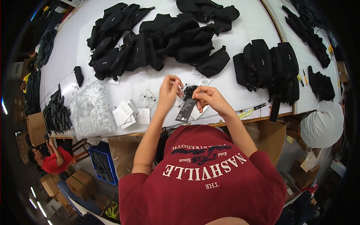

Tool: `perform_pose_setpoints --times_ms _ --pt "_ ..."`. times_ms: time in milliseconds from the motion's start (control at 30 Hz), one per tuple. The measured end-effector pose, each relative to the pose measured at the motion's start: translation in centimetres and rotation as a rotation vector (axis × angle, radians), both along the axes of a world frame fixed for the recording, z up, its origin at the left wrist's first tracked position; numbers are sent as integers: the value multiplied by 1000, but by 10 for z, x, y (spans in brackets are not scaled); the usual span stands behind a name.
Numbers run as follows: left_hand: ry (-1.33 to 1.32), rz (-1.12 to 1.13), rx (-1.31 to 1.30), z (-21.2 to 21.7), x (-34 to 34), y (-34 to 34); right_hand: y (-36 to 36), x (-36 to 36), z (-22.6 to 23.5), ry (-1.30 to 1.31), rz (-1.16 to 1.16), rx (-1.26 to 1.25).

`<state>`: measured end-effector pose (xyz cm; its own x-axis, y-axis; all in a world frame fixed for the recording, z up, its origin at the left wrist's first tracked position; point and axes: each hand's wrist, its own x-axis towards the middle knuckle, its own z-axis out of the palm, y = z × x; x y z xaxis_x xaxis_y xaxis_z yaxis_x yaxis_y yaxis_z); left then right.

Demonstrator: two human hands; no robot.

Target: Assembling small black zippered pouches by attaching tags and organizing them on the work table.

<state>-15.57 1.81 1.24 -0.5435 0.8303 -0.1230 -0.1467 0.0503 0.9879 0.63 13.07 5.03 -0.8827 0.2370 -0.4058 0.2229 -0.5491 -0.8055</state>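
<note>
Between finger and thumb my right hand (210, 99) pinches the upper end of a black hang tag (185, 111), which hangs tilted over the table's near edge. To its left my left hand (171, 91) is raised with curled fingers and the thumb drawn in; what its fingertips hold, if anything, is too small to make out. Behind the tag lies a small heap of black tag strings (190, 91). A few loose strings (149, 98) are spread left of my left hand. White printed cards (123, 113) lie farther left, near the table edge.
Black fabric pouches (150, 48) are piled across the far side of the white table (127, 84). More pouches (262, 63) stand stacked at right. A clear bag of white labels (92, 108) and black tags (57, 114) sit at left. A person in red (56, 161) is beyond.
</note>
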Motion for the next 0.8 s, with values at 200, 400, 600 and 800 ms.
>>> perform_pose_setpoints --times_ms 200,400,600,800 --pt "994 325 -214 -34 -130 110 22 12 -10 -51 -64 14" --pt "1149 247 -462 -40 -173 140 40 14 -15 -51 -78 9" --pt "1002 222 -176 -43 -185 124 41 12 -10 -30 -82 15" --pt "1029 246 -303 -52 -180 141 23 13 -5 -17 -68 48"
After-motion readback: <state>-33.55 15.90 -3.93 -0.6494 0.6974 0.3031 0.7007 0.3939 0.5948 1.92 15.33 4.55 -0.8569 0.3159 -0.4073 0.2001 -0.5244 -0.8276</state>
